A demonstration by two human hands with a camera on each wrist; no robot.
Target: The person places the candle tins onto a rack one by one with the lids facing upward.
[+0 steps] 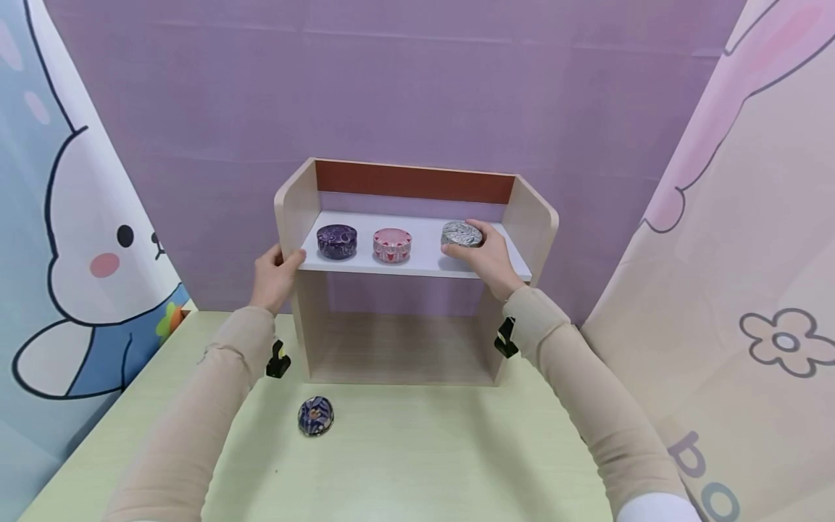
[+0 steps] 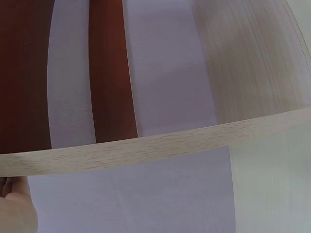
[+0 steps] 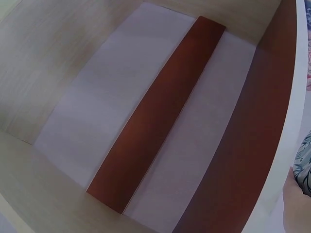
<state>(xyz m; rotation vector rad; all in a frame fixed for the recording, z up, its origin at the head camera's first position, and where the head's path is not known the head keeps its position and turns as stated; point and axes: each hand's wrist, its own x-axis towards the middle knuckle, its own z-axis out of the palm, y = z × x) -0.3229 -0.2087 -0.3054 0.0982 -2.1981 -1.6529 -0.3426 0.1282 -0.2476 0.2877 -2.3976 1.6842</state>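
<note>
A small wooden shelf unit stands upright, its white upper board carrying three round tins. My left hand grips the unit's left side panel, thumb at the board's front corner; the left wrist view shows part of this hand against the panel's edge. At the board's right end, my right hand pinches a grey-and-white leaf-patterned tin between thumb and fingers. This tin shows partly at the right wrist view's edge. Left of it sit a pink tin with hearts and a dark purple tin.
On the pale green table, in front of the unit, lies a dark blue floral tin. Behind hangs a purple cloth. Printed curtains flank both sides, one with a rabbit.
</note>
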